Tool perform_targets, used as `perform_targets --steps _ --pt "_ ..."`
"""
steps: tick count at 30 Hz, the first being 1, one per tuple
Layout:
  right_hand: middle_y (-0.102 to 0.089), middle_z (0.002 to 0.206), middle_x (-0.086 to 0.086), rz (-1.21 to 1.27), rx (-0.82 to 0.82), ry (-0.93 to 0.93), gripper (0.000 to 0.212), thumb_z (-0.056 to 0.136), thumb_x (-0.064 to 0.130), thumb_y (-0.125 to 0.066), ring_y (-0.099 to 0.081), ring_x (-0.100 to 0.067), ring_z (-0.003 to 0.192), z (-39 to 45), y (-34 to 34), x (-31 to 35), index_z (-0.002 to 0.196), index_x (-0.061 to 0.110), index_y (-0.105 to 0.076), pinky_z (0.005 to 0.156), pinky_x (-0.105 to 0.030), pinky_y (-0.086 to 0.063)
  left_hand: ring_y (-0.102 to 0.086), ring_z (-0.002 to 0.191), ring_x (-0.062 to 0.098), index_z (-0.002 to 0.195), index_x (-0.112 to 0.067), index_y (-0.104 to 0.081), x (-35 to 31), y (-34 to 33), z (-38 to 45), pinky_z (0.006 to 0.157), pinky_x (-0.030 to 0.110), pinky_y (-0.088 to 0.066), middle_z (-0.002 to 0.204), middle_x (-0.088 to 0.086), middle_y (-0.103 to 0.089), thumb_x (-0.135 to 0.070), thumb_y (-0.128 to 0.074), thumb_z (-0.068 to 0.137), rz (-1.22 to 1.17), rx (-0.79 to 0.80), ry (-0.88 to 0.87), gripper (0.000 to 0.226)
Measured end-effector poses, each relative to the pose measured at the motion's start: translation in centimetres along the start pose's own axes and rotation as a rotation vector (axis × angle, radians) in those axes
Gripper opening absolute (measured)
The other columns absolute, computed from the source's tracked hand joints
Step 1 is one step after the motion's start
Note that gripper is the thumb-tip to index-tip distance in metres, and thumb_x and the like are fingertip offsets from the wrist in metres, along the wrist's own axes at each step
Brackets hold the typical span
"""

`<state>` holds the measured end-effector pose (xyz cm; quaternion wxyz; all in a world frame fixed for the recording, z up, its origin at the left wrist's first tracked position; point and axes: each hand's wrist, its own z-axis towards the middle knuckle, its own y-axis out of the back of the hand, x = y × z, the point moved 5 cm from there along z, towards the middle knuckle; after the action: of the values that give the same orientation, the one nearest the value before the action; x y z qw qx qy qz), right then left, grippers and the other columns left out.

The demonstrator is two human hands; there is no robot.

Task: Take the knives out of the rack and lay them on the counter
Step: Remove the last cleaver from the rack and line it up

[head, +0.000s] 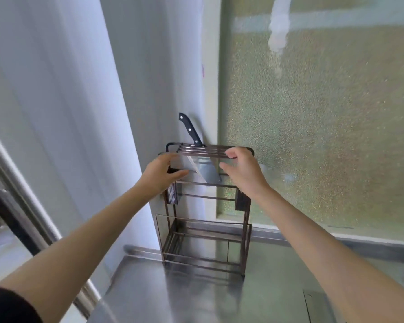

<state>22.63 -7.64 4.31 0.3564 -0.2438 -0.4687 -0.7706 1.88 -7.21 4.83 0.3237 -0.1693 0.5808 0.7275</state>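
Observation:
A dark metal wire rack [239,238] stands upright on the steel counter [173,299], against the back corner. One knife [189,130] with a black riveted handle sits tilted in the rack's top slots, and its broad blade hangs below the bars between my hands. My left hand [160,176] is at the rack's upper left corner, fingers spread and thumb apart, holding nothing. My right hand [243,171] is at the upper right, its fingertips resting on the top bars with the thumb held away. Neither hand touches the knife.
A frosted window [324,136] rises behind and to the right of the rack. A white wall panel [56,113] lies to the left, with a metal frame [21,194] at the counter's left edge. A seam or lid edge [307,306] shows at the counter's lower right.

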Motion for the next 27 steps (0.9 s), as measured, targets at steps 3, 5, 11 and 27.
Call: perform_targets --steps 3,5,11,27 --pt "-0.06 0.11 -0.01 0.023 0.017 -0.043 0.033 0.084 0.018 -0.062 -0.055 -0.017 0.094 5.4 -2.0 0.9 0.114 0.007 -0.054 0.082 -0.025 -0.041 -0.05 0.122 0.027 0.131 -0.01 -0.046 1.1 1.0 3.6 0.1 0.034 -0.039 0.134 0.013 -0.053 -0.029 -0.068 0.079 -0.052 0.003 0.012 0.059" --pt "-0.061 0.112 -0.011 0.038 0.043 -0.077 0.034 0.085 0.019 -0.061 -0.054 -0.016 0.094 8.1 -3.8 0.8 0.115 0.006 -0.053 0.08 -0.024 -0.039 -0.052 0.12 0.028 0.128 -0.01 -0.048 1.9 0.8 5.3 0.101 0.036 -0.041 0.132 0.015 -0.054 -0.028 -0.068 0.079 -0.111 0.028 0.045 0.056" --pt "-0.065 0.107 -0.018 -0.026 0.175 -0.085 0.03 0.08 0.013 -0.067 -0.062 -0.031 0.098 14.4 -8.4 0.9 0.106 0.001 -0.059 0.089 -0.041 -0.049 -0.054 0.108 0.018 0.124 -0.011 -0.052 3.8 -0.8 9.2 0.09 0.026 -0.04 0.124 0.004 -0.056 -0.024 -0.069 0.079 -0.218 0.097 0.068 0.05" --pt "-0.066 0.1 -0.029 0.109 0.1 -0.066 0.023 0.082 -0.003 -0.06 -0.066 -0.036 0.088 17.0 -6.8 3.5 0.105 -0.004 -0.06 0.065 -0.023 -0.05 -0.052 0.112 0.014 0.129 -0.015 -0.046 5.0 0.3 9.3 0.091 0.025 -0.041 0.136 0.005 -0.051 -0.025 -0.067 0.081 -0.223 0.191 -0.003 0.054"
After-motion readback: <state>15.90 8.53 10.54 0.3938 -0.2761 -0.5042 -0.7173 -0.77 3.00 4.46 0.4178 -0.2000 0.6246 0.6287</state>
